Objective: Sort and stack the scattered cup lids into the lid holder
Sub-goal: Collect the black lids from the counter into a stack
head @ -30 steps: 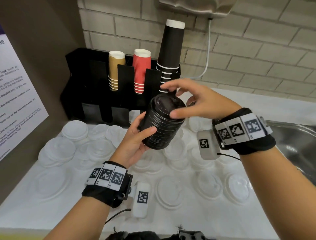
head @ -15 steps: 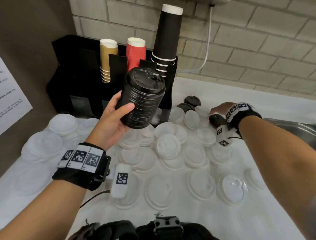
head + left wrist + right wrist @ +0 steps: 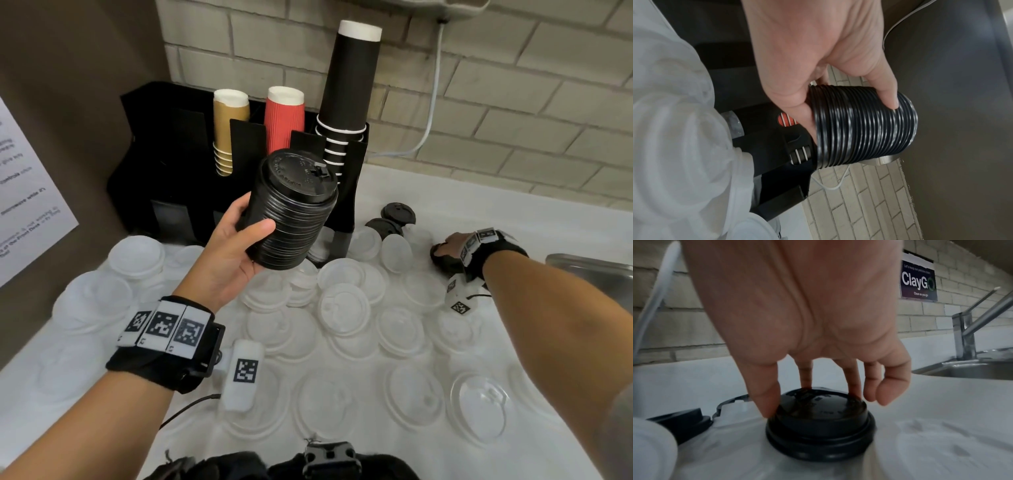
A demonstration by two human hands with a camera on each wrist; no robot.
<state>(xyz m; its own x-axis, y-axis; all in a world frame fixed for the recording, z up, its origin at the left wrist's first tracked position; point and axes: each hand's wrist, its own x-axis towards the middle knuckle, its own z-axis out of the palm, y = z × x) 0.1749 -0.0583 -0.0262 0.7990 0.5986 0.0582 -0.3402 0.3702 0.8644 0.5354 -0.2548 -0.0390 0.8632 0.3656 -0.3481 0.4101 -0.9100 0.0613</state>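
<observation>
Wall sign [image 3: 918,279] reads "ClayGO", "Clean as you go". Your left hand [image 3: 219,263] grips black lid stack [image 3: 291,212] before cup holder [image 3: 178,164]. Your right hand [image 3: 807,321] pinches black lid [image 3: 821,423], far right on counter [image 3: 513,219].

The stack of black lids [image 3: 291,212] at frame centre looks like thin plastic, its ribbed rims catching glossy highlights. The black lid [image 3: 820,423] low in the right wrist view has a smooth, semi-gloss sheen. Translucent lids [image 3: 342,305] across the lower frame look like frosted plastic on a smooth white counter [image 3: 513,219]. The red cup [image 3: 284,120] is corrugated paper; the sink [image 3: 596,270] at right is brushed metal.
</observation>
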